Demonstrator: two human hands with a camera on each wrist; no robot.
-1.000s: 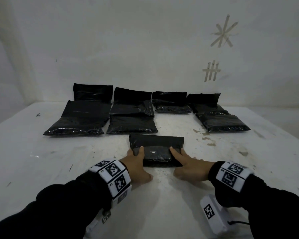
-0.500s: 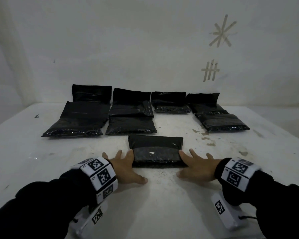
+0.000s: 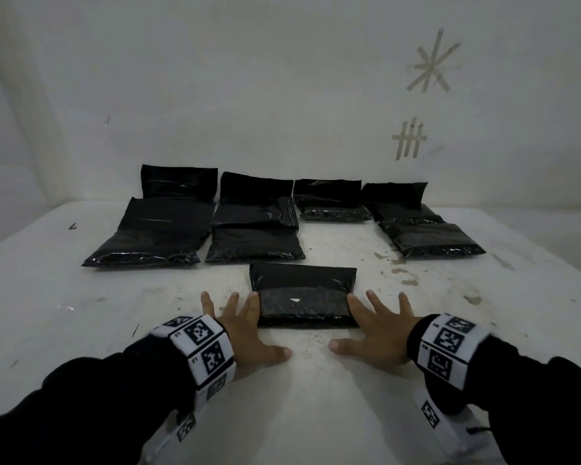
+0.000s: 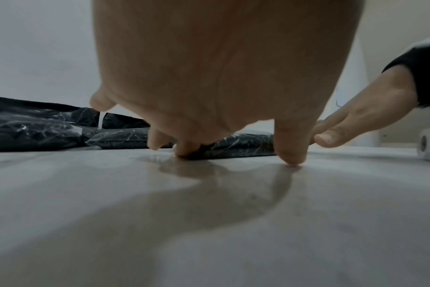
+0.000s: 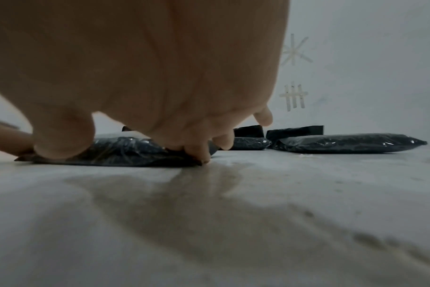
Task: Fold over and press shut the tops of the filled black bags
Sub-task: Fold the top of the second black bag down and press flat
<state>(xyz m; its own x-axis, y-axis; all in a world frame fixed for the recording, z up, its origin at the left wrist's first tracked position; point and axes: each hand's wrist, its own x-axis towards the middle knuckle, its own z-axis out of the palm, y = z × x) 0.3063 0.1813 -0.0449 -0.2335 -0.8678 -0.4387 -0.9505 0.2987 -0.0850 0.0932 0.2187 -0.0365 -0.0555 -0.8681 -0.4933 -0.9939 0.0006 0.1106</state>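
Note:
A filled black bag (image 3: 302,297) lies on the white table (image 3: 81,313) in front of me, its top folded over towards me. My left hand (image 3: 252,330) lies flat at its left side, fingers spread, the index finger touching the bag's left edge. My right hand (image 3: 366,330) mirrors it, with its index finger against the right edge. Neither hand grips anything. The left wrist view shows the left hand (image 4: 209,97) with fingertips on the table beside the bag (image 4: 246,145). In the right wrist view the right hand (image 5: 160,77) touches the bag (image 5: 125,151).
Several more filled black bags lie behind in a row, at the left (image 3: 148,236), middle (image 3: 254,243), back (image 3: 332,209) and right (image 3: 430,236). Some of their tops stand up against the white wall. Brown stains (image 3: 399,273) mark the table right of centre.
A second ago both hands had fingers on top of the folded bag. They have slid off to its sides and spread flat on the table. The bag has stayed put.

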